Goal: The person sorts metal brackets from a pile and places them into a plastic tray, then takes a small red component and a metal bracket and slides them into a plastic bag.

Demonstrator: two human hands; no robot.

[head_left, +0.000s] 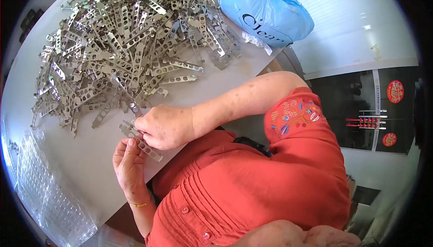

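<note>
A flat metal bracket [149,148] with a row of round holes lies slantwise between my two hands over the table's near edge. My left hand [130,161], with a thin gold bracelet at the wrist, pinches it between thumb and fingers. Knuckles up, my right hand [168,126] has its curled fingers closed on the same bracket, and its palm hides part of the strip. Beyond the hands spreads a big heap of similar perforated brackets [122,44]. One loose bracket [134,107] reaches from the heap toward my right fingertips.
The pale table [97,152] carries the heap. A knotted blue plastic bag [270,15] sits at the far right corner. Clear bubble-like plastic packaging [45,188] lies at the left edge. At right stands a dark panel [343,107] with red stickers.
</note>
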